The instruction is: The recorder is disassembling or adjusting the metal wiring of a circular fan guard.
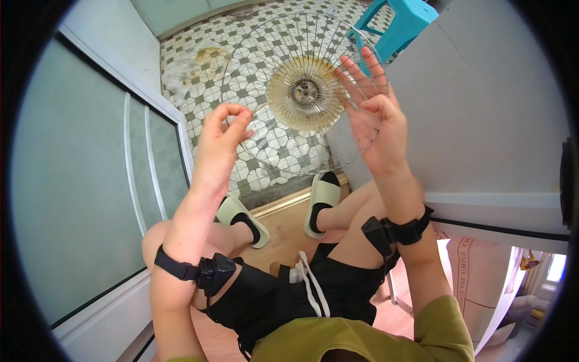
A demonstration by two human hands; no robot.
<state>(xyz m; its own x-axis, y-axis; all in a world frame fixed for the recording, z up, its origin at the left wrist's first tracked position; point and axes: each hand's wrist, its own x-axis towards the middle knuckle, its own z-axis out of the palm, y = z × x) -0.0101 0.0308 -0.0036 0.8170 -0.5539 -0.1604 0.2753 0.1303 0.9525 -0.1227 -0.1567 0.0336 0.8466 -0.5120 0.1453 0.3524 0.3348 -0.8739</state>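
A round wire fan guard [306, 92] is held up in front of me, its thin spokes running from the hub to an outer ring. A yellowish, ribbed, see-through-looking disc shows around the hub; whether it is part of the guard, I cannot tell. On the guard's right side, my right hand [377, 123] grips the rim, thumb in front and fingers stretched out behind the wires. At the left rim, thumb and forefinger of my left hand [226, 130] pinch together. A thin brownish sliver sticks out from that pinch toward the disc, too small to name.
Beyond a metal door sill [283, 202] lies a patterned tile floor [271, 142] with brown stains. A turquoise plastic stool [395, 30] stands at the far right. A frosted glass door [78, 163] is on my left, a grey panel [482, 102] on my right.
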